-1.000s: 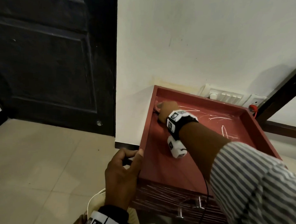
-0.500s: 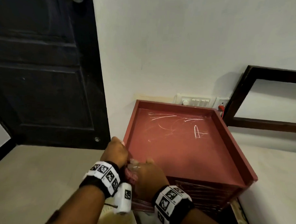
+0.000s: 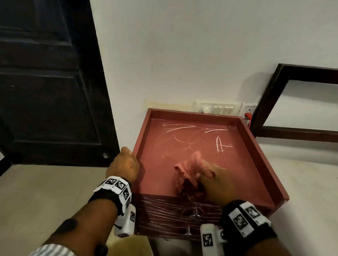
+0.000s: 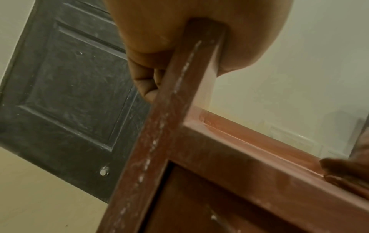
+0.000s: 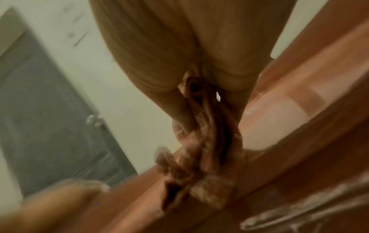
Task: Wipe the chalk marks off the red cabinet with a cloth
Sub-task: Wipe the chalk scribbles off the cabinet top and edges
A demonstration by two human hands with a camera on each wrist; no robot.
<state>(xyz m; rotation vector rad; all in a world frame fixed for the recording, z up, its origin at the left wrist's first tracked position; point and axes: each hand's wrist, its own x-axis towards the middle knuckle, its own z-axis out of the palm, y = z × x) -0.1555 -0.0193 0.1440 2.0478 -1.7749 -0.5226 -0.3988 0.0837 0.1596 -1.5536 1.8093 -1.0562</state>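
A red cabinet with a raised rim stands against the white wall. White chalk marks cross the far half of its top. My right hand grips a crumpled pink cloth over the near middle of the top; the blurred right wrist view shows the cloth bunched in my fingers. My left hand grips the cabinet's left rim near the front corner. In the left wrist view the rim runs between thumb and curled fingers.
A black door stands at the left. A switch panel and a socket with a red plug sit on the wall behind the cabinet. A dark wooden frame leans at the right. The cabinet front has metal handles.
One second ago my right hand was at the top's far left corner. It drew back to the near left corner beside my left hand, then moved onto the top's near middle with the cloth.
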